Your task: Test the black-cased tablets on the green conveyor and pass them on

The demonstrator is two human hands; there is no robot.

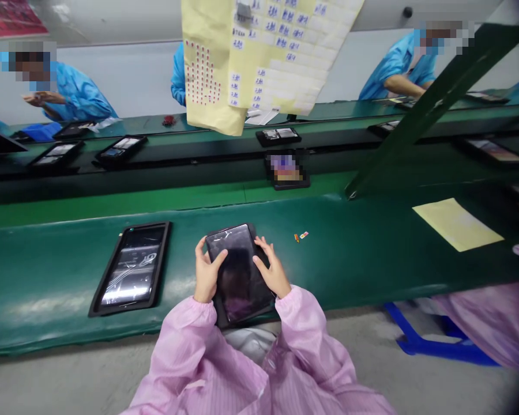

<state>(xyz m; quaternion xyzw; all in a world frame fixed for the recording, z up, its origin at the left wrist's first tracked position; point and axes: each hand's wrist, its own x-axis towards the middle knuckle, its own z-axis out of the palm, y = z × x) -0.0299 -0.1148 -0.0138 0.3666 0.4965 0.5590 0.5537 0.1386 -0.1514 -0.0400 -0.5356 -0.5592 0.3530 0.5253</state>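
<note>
- Left hand (pixel 207 274): partly curled on the left side of a dark-screened tablet (pixel 237 282), thumb laid over the glass, fingers at the edge.
- Right hand (pixel 274 274): half open about the opposite side of the tablet, thumb at the border, fingers loosely spread by the upper corner.
- Tablet location: directly before the person, near the front edge of the green counter (pixel 341 265), askew above a black tray (pixel 251 229) that shows past its edges.
- Left of the hands: a second tablet (pixel 132 265), bright with reflections, lies in a black frame (pixel 166 248), apart from the first.
- Right of the hands: two small labels (pixel 303 235), close together on the counter.
- Further right: a yellow sheet (pixel 458 225) lies flat; beyond the counter's near edge are a pink sleeve (pixel 497 317) of another person and a blue stool (pixel 436 346).
- Obstruction: a slanted green post (pixel 424 109) crosses the right side, partly masking the line behind.
- Beyond the counter: several devices in black trays, including one with a lit screen (pixel 285 169).
- Overhead: yellow papers (pixel 281 57) hang down, hiding most of one worker.
- Far side: workers in blue sleeves (pixel 84 92) lean over their bench (pixel 225 124).
</note>
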